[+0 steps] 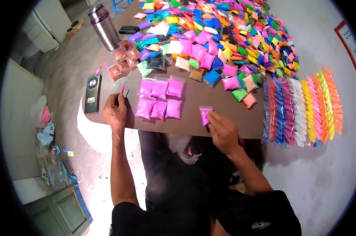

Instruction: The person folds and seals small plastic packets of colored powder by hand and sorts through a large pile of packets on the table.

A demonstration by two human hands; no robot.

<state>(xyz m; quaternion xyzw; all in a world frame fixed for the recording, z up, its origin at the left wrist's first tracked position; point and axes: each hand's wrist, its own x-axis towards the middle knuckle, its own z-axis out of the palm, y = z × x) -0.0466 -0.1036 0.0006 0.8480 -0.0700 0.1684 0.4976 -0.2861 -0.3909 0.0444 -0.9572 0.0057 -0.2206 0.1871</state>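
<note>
Currently, left of the 6 pink packets (159,90), the left hand (115,110) pinches a slim pink item (123,88); right of them, the right hand (223,133) pinches 1 small packet (205,114).

The left hand (115,111) covers the lower part of a thin pink thing (123,87), so it is not possible to tell exactly what this is. The right hand (222,132) hides one side of a small pink packet (204,117). The label (90,100) on the phone (93,92) is too small for reading. The upper edge cuts the heap of packets (229,43), and the wall picture (350,42) is cut at the right side
</note>
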